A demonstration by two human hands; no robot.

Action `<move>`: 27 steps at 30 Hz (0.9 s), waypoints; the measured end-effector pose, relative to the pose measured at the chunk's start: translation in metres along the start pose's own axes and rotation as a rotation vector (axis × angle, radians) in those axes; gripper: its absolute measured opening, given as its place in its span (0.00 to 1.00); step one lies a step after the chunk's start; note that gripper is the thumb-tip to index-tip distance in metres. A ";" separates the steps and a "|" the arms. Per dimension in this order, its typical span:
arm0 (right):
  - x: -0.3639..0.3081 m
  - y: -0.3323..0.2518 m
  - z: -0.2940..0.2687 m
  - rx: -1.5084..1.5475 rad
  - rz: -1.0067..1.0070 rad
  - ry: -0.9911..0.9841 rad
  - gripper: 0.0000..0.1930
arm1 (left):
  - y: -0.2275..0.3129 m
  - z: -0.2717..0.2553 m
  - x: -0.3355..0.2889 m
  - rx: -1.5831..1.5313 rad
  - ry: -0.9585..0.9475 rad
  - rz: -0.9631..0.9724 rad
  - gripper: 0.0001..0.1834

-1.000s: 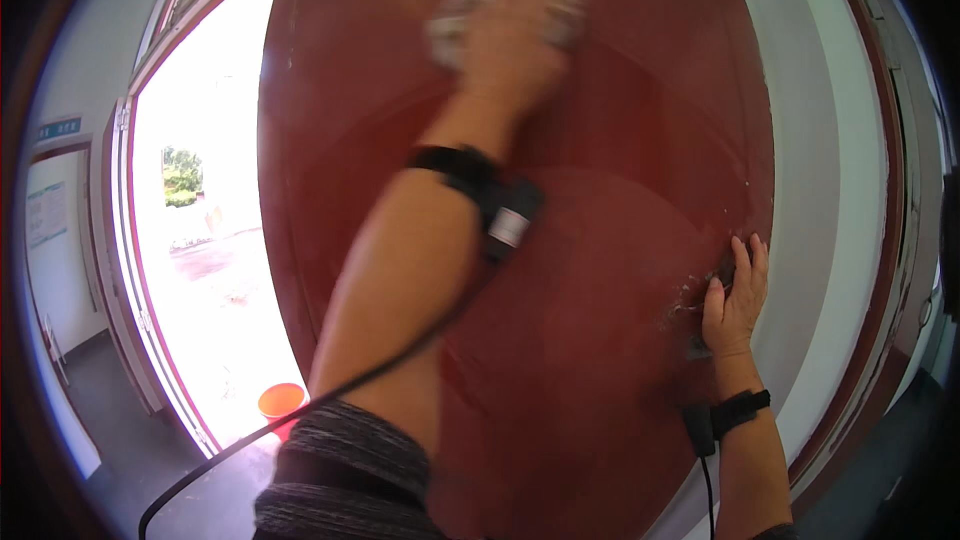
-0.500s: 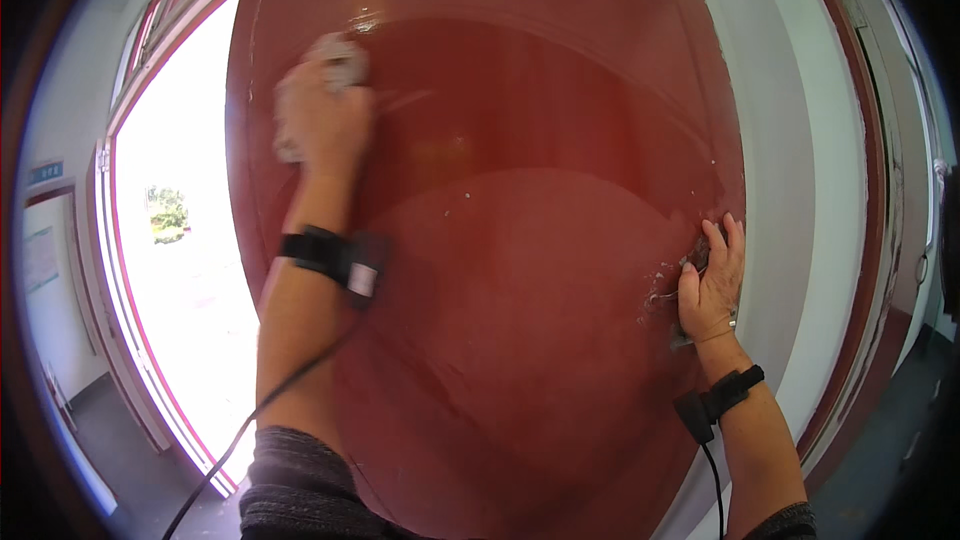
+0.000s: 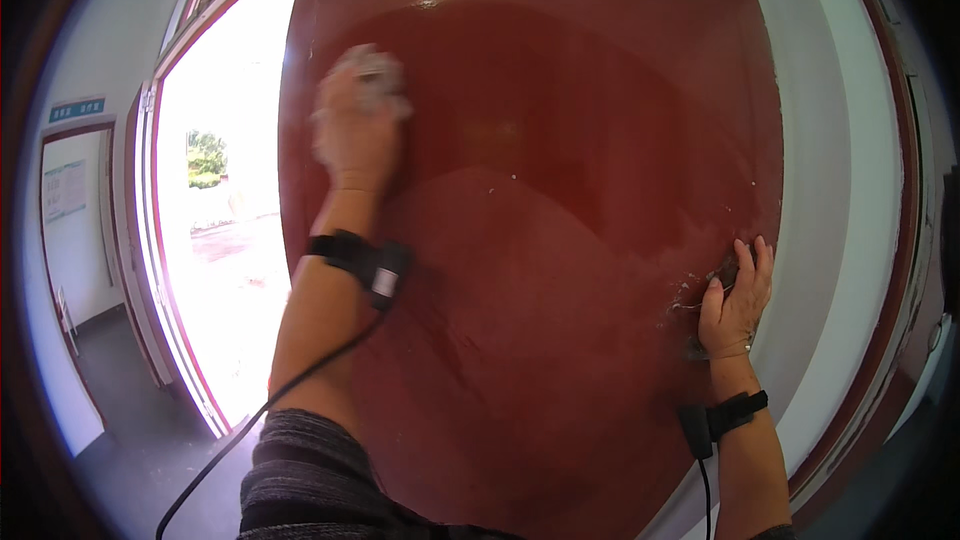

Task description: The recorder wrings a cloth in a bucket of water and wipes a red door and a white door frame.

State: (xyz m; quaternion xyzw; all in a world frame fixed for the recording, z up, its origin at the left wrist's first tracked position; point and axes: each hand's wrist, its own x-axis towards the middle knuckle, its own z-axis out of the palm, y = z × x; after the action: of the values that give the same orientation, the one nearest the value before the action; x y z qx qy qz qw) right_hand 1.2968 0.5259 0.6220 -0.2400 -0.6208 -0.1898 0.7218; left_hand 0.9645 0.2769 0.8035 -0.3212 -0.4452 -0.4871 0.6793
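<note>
My left hand (image 3: pixel 358 135) is closed round a crumpled pale grey rag (image 3: pixel 378 80), slightly blurred, and presses it on the upper left of a red door (image 3: pixel 520 340). A darker, glossy curved band crosses the door to the right of the rag. At the door's right edge, my right hand (image 3: pixel 738 302) rests with its fingers stretched upward and the thumb apart. Beside that thumb lies a dark, scuffed patch with chipped paint, partly covered by the hand. Both wrists wear black straps with small cabled boxes.
Left of the door, a bright doorway (image 3: pixel 230 240) opens onto daylight and greenery. Further left, a second doorway (image 3: pixel 80 230) stands under a blue sign (image 3: pixel 77 109). A pale frame (image 3: pixel 830 190) runs along the right. A black cable (image 3: pixel 290 385) hangs from my left wrist.
The view has swung to the left, so the door sits further right. My left hand and the rag have turned more upright on nearly the same area. My right hand stays at the door's edge.
</note>
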 end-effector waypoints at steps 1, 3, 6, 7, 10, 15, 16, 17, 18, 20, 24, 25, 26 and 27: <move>-0.001 0.002 0.000 -0.020 -0.003 0.000 0.28 | -0.023 -0.016 0.009 0.115 0.034 -0.059 0.20; 0.000 -0.001 -0.001 0.001 -0.004 -0.011 0.28 | -0.089 -0.038 0.021 -0.042 0.007 -0.057 0.16; -0.002 -0.005 0.007 -0.020 -0.001 -0.040 0.29 | -0.081 -0.021 0.025 0.107 -0.035 -0.488 0.15; -0.002 -0.004 0.008 0.012 -0.011 -0.025 0.29 | -0.066 -0.009 0.038 0.189 -0.037 -0.529 0.16; -0.004 -0.014 0.013 0.075 0.001 -0.016 0.29 | -0.078 0.034 0.095 0.343 0.029 -0.263 0.19; -0.006 -0.017 0.014 0.070 0.024 0.005 0.29 | 0.092 0.098 0.128 -0.076 -0.040 0.014 0.23; -0.006 -0.018 0.015 0.082 0.033 -0.003 0.29 | 0.130 0.113 0.128 -0.161 -0.111 0.097 0.24; -0.006 -0.017 0.015 0.097 0.038 0.000 0.28 | 0.180 0.115 0.110 -0.229 -0.155 0.142 0.25; -0.006 -0.018 0.010 0.090 0.038 0.012 0.28 | 0.215 0.131 0.099 -0.304 -0.161 0.225 0.25; -0.005 -0.020 0.013 0.113 0.030 0.005 0.28 | 0.277 0.141 0.054 -0.448 -0.265 0.476 0.26; -0.005 -0.019 0.016 0.127 0.038 -0.012 0.28 | 0.322 0.129 -0.028 -0.640 -0.487 0.554 0.30; -0.006 -0.017 0.017 0.121 0.035 0.004 0.29 | 0.317 0.121 -0.040 -0.640 -0.494 0.638 0.30; -0.006 -0.014 0.018 0.117 0.031 0.020 0.29 | 0.311 0.115 -0.049 -0.638 -0.500 0.720 0.29; -0.006 -0.016 0.018 0.118 0.018 0.036 0.30 | 0.298 0.112 -0.048 -0.631 -0.421 0.781 0.28</move>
State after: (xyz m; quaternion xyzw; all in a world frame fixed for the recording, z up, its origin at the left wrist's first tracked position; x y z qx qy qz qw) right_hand 1.2724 0.5228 0.6200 -0.1992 -0.6156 -0.1506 0.7474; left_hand 1.2083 0.4873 0.8035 -0.7415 -0.2515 -0.2335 0.5766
